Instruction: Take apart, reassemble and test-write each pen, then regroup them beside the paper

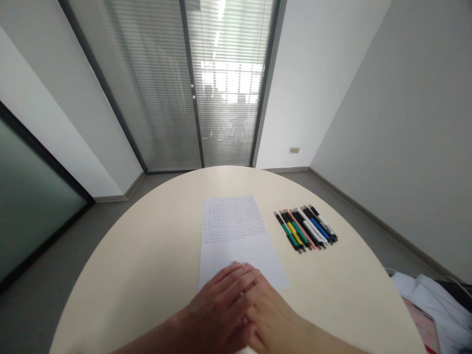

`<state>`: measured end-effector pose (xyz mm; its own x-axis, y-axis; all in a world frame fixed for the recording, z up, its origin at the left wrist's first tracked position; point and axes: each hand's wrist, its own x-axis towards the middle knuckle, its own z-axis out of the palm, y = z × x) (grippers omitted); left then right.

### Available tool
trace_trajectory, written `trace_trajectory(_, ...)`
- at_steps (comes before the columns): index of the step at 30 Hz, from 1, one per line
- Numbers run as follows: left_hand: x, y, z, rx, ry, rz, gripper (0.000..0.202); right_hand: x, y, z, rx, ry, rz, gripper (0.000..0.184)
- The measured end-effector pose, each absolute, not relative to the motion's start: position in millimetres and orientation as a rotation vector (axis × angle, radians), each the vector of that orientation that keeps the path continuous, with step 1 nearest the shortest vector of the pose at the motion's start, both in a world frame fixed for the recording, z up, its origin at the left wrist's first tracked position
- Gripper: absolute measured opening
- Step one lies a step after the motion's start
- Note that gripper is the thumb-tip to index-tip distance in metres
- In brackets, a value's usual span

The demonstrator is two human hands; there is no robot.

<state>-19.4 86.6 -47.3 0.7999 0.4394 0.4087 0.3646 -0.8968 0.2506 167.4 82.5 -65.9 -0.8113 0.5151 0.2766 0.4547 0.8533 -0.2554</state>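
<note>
A white sheet of paper [236,236] lies on the round cream table [147,255], its upper half covered in handwriting. My left hand [217,305] rests flat, fingers stretched out, on top of my right hand [275,314] at the sheet's near edge. Only part of my right hand shows from under the left; it lies flat and holds nothing. A row of several pens [306,228] with green, yellow, pink, white and blue barrels lies to the right of the sheet, well clear of both hands.
Behind the table stand glass doors with blinds [191,83] and white walls. A dark glass panel [29,196] is at left. White fabric [435,300] lies at the lower right beyond the table's edge.
</note>
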Motion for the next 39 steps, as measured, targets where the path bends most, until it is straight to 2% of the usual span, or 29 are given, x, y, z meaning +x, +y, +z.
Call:
trace_trajectory(3, -18.3, 86.9, -46.2, 2.813, 0.632, 0.428, 0.056, 165.5, 80.4, -66.0, -0.811, -2.744, 0.349, 0.060)
trace_trajectory(5, -18.2, 87.1, -46.7, 2.785, 0.649, 0.367, 0.054, 163.8, 80.6, -62.7, -0.860, -2.765, 0.434, 0.062)
trace_trajectory(11, -18.2, 88.0, -46.9, 2.701, 0.664, 0.446, 0.055, 161.1, 82.9, -54.1, -0.912, -2.772, 0.578, 0.065)
trace_trajectory(21, -18.6, 87.5, -55.0, 2.699, 0.682, 0.419, 0.057, 163.6, 81.2, -59.6, -0.872, -2.765, 0.470, 0.065)
trace_trajectory(39, -16.2, 88.4, -46.4, 2.676, 0.692, 0.413, 0.053, 163.7, 81.5, -57.9, -0.899, -2.738, 0.527, 0.059)
